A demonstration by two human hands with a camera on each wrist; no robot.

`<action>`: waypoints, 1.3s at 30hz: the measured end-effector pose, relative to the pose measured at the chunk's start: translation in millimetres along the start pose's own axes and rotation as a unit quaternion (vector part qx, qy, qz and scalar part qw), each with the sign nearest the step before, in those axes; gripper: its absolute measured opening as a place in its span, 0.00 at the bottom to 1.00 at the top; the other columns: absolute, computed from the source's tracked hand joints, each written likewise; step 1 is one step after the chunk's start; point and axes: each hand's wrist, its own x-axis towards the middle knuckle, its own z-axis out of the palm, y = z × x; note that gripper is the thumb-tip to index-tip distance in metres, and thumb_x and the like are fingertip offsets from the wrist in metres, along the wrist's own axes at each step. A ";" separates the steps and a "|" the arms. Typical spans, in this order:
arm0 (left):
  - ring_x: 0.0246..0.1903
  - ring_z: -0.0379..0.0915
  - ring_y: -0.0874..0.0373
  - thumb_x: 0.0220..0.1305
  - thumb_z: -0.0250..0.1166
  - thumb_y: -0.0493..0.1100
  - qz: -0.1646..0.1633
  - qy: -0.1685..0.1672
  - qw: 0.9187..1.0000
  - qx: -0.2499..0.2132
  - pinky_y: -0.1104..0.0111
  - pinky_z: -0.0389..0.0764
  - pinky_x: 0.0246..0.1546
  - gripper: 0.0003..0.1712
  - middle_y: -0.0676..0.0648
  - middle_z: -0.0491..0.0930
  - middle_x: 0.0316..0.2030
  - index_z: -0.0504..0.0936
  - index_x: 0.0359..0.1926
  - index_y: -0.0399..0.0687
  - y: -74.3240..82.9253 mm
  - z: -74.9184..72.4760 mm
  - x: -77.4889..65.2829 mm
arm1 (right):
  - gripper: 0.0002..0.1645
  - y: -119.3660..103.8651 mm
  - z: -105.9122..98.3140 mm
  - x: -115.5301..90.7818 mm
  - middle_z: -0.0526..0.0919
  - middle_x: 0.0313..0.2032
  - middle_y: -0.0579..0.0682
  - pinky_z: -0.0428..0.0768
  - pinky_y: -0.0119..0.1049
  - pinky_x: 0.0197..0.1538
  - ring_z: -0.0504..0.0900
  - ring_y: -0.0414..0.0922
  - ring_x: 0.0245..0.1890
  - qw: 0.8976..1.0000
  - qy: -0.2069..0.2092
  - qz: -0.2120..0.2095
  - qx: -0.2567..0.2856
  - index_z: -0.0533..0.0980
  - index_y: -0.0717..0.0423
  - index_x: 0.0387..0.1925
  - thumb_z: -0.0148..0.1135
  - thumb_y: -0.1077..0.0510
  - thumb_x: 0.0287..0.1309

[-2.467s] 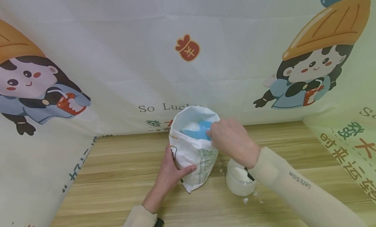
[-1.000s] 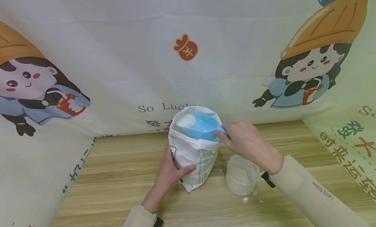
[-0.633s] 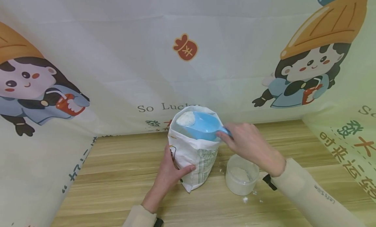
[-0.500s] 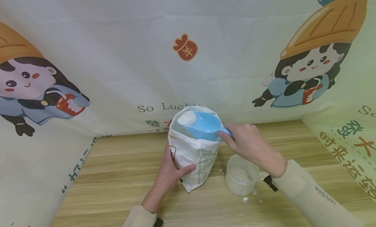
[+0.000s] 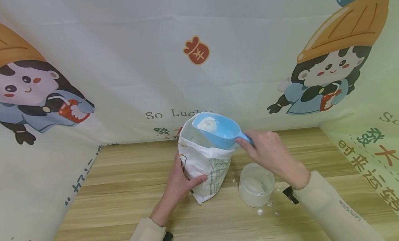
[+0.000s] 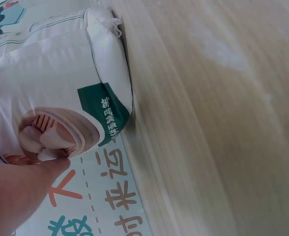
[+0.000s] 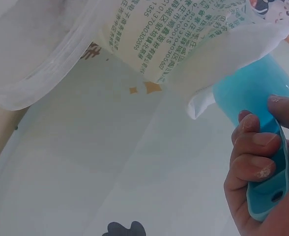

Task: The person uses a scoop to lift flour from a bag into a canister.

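Note:
A blue scoop (image 5: 225, 130) with white powder near its tip is tilted over the mouth of a white flour bag (image 5: 199, 164). My right hand (image 5: 269, 151) grips the scoop by its handle; in the right wrist view the fingers curl round the blue handle (image 7: 270, 196). My left hand (image 5: 180, 180) holds the bag's lower left side, thumb across the front. The left wrist view shows the bag's printed side (image 6: 51, 83) and the thumb against it. A clear round tub (image 5: 256, 190) holding white powder stands right of the bag, below my right hand.
Small white spills (image 5: 260, 212) lie by the tub on the wood-grain table (image 5: 124, 185). A printed cloth (image 5: 140, 60) hangs behind the table and along both sides.
The scoop came up from inside the bag carrying powder, then rose and shifted right toward the bag's rim. My left hand and the bag have stayed put.

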 end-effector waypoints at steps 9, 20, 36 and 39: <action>0.66 0.69 0.41 0.47 0.86 0.47 -0.006 0.001 1.000 0.007 0.47 0.69 0.67 0.72 0.37 0.68 0.69 0.44 0.82 0.48 0.3 0.0 0.0 | 0.17 3.3 -4.1 -2.4 0.65 0.18 0.41 0.63 0.33 0.22 0.64 0.39 0.18 1.000 0.019 -0.014 -0.001 0.71 0.51 0.25 0.67 0.56 0.69; 0.67 0.67 0.41 0.48 0.85 0.48 -0.007 -0.002 1.000 0.013 0.46 0.68 0.68 0.72 0.37 0.67 0.70 0.44 0.82 0.48 0.1 -0.9 -0.8 | 0.23 6.4 -13.6 -7.3 0.64 0.18 0.39 0.62 0.31 0.22 0.63 0.37 0.18 0.997 0.067 -0.047 -0.001 0.72 0.49 0.24 0.59 0.44 0.75; 0.66 0.68 0.42 0.47 0.86 0.47 0.005 0.001 1.000 0.006 0.47 0.68 0.68 0.72 0.38 0.67 0.69 0.45 0.81 0.47 -1.0 -1.1 -0.5 | 0.16 11.9 -22.9 -17.8 0.63 0.19 0.38 0.63 0.31 0.23 0.63 0.36 0.19 0.996 0.075 -0.043 0.003 0.72 0.49 0.25 0.68 0.56 0.66; 0.67 0.67 0.42 0.47 0.86 0.47 0.002 0.001 1.000 0.007 0.47 0.68 0.68 0.72 0.38 0.67 0.69 0.45 0.82 0.48 -0.5 -1.0 -0.7 | 0.17 14.9 -24.7 -21.0 0.63 0.19 0.37 0.64 0.31 0.23 0.63 0.36 0.19 0.995 0.085 -0.050 0.008 0.72 0.49 0.26 0.65 0.52 0.71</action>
